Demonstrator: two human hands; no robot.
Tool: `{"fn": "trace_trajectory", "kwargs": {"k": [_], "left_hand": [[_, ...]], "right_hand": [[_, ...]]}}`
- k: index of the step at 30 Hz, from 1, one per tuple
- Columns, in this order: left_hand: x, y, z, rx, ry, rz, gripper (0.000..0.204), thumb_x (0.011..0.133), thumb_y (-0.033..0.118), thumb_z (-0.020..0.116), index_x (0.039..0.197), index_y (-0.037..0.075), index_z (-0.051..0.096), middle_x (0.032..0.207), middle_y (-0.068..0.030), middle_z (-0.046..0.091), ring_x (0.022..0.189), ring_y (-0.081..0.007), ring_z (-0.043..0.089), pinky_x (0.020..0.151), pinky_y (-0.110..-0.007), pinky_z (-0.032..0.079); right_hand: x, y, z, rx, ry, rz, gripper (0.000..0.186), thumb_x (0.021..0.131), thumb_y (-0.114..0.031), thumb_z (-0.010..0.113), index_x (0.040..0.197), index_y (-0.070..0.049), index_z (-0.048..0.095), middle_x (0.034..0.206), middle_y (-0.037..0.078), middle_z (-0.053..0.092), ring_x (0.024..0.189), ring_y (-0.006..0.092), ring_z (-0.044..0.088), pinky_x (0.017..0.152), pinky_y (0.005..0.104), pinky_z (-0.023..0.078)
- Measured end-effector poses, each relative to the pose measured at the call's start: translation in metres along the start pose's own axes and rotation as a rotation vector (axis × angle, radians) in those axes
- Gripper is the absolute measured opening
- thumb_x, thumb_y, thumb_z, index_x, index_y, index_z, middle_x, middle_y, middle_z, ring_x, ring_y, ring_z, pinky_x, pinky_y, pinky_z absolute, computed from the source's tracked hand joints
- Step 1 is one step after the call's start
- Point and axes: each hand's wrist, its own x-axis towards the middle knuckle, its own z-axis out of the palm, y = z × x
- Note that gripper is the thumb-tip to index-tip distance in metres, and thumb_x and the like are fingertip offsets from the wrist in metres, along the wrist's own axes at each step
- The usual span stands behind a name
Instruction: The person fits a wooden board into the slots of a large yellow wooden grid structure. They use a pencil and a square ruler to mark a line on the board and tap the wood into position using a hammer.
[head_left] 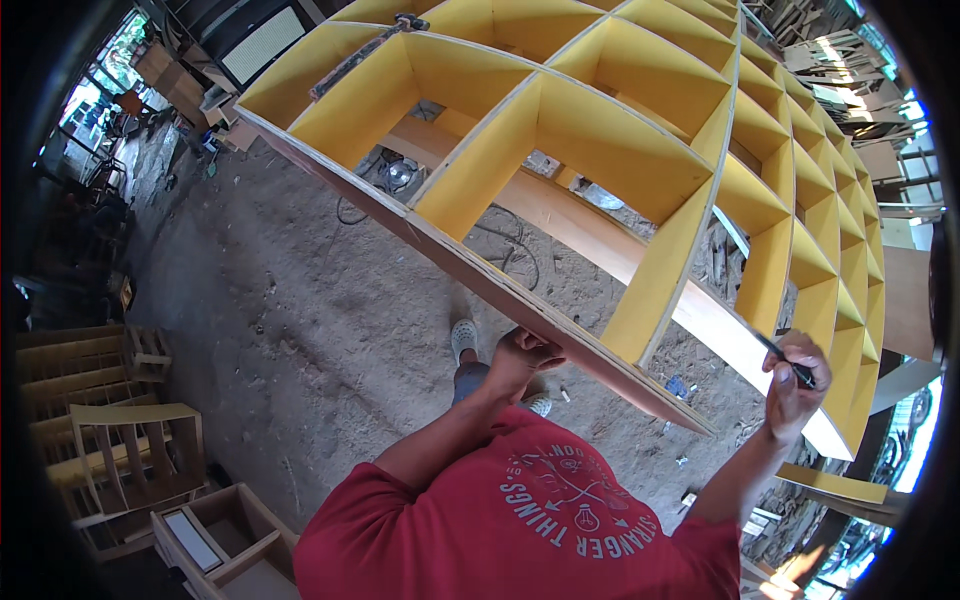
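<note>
Frame of yellow-faced compartments (pixel 620 150), broad and curved: spread from the upper left of view across to the right side, raised above the floor (pixel 290 290), reddish-brown board along the near edge. Support underneath not visible.

Pen-like black tool (pixel 802 374): located past the right end of the frame's near edge, thin tip pointing up and left toward the compartments. Contact between tip and wood not established.

Right hand (pixel 795 395): raised, grasping the tool between thumb and fingers. Left hand (pixel 520 362): fingers curled inward at the near edge, right of its middle; impossible to tell whether gripping the edge, merely touching it or pinching something small.

Step in hand, by judgement: pen work at the frame; no fresh line discernible. Called for next, by judgement: a steady tip, a definite spot on a divider, the left hand braced at the near edge.

Also noted: hammer-like tool (pixel 360 62) lying across dividers by the frame's left corner; pale plank (pixel 715 325) visible beneath through the compartments. Farther out: slatted wooden unit (pixel 140 412) and open wooden box (pixel 262 520) at lower left; wood offcuts (pixel 840 65) beyond the frame's right edge.
</note>
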Motion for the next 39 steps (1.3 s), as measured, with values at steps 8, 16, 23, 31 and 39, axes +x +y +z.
{"fn": "trace_trajectory", "kwargs": {"k": [8, 16, 23, 31, 39], "left_hand": [[0.008, 0.026, -0.036, -0.080, 0.041, 0.002, 0.037, 0.087, 0.003, 0.069, 0.119, -0.001, 0.051, 0.109, -0.0087, 0.063, 0.100, -0.0214, 0.067, 0.086, -0.036, 0.061], [0.016, 0.056, -0.067, -0.093, 0.061, 0.032, 0.035, 0.085, 0.001, 0.071, 0.115, -0.002, 0.054, 0.107, -0.0102, 0.065, 0.093, -0.0214, 0.069, 0.081, -0.035, 0.061], [0.027, 0.058, -0.081, -0.090, -0.024, 0.036, 0.040, 0.084, 0.002, 0.073, 0.117, -0.002, 0.050, 0.119, -0.0195, 0.064, 0.097, -0.0298, 0.070, 0.084, -0.037, 0.061], [0.021, 0.080, -0.078, -0.086, 0.010, -0.107, 0.035, 0.092, 0.019, 0.069, 0.118, 0.005, 0.051, 0.121, -0.0215, 0.062, 0.109, -0.0366, 0.065, 0.093, -0.048, 0.056], [0.030, 0.060, -0.097, -0.452, -0.264, -0.075, 0.031, 0.096, 0.024, 0.062, 0.121, 0.008, 0.052, 0.123, -0.0209, 0.062, 0.115, -0.0382, 0.061, 0.098, -0.053, 0.051]], "right_hand": [[0.040, 0.000, 0.051, 0.030, -0.283, 0.005, 0.017, 0.099, -0.004, 0.050, 0.111, 0.004, 0.056, 0.088, 0.014, 0.059, 0.069, 0.0218, 0.061, 0.060, 0.0312, 0.051], [0.050, 0.005, 0.059, -0.016, -0.196, 0.145, 0.030, 0.103, -0.020, 0.051, 0.121, 0.004, 0.056, 0.082, 0.012, 0.063, 0.070, 0.0192, 0.061, 0.065, 0.0323, 0.044], [0.045, 0.013, 0.051, 0.067, -0.204, 0.232, 0.035, 0.104, -0.027, 0.050, 0.121, 0.003, 0.055, 0.070, 0.010, 0.060, 0.065, 0.0179, 0.053, 0.069, 0.0301, 0.042], [-0.027, 0.038, 0.009, 0.388, 0.335, 0.337, 0.037, 0.106, -0.031, 0.042, 0.126, -0.001, 0.050, 0.084, 0.005, 0.049, 0.082, 0.0160, 0.043, 0.073, 0.0289, 0.034], [-0.161, 0.085, 0.026, 0.240, 0.514, 0.525, 0.071, 0.095, -0.051, 0.051, 0.136, 0.007, 0.045, 0.100, 0.019, 0.062, 0.091, 0.0270, 0.057, 0.083, 0.0377, 0.042]]}}
